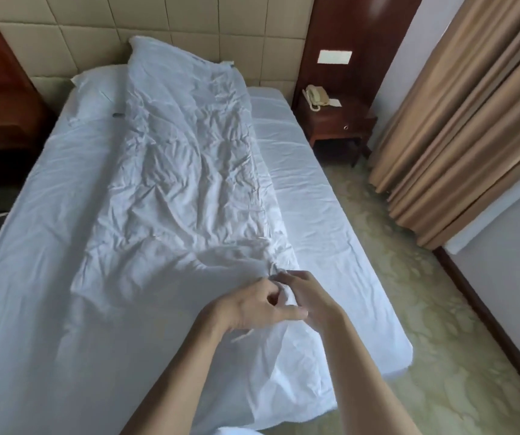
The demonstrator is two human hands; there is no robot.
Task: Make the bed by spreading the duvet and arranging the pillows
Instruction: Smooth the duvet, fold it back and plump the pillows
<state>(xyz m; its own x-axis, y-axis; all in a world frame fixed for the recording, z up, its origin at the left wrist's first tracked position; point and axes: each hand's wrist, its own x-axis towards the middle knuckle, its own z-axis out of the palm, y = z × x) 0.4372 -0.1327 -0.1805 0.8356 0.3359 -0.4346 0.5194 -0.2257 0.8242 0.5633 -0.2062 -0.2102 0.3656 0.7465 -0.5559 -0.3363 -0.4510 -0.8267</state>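
Pinching a bunched corner of the white duvet [183, 171] near the bed's foot: left hand [252, 304] and right hand [310, 296], fingers curled on fabric, hands touching. Duvet lies folded lengthwise, wrinkled, along the mattress sheet [312, 196]. Pillow [98, 89] at the padded headboard [101, 36]. Nightstand [334, 124] with phone [315, 96] right of bed; tan curtains [472, 120], patterned carpet [434, 324].

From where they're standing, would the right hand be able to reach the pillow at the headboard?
Probably not. The right hand is pinching the duvet at the foot end, while the pillow lies at the far head end, a full bed length away. Nothing blocks it; it just looks too far.
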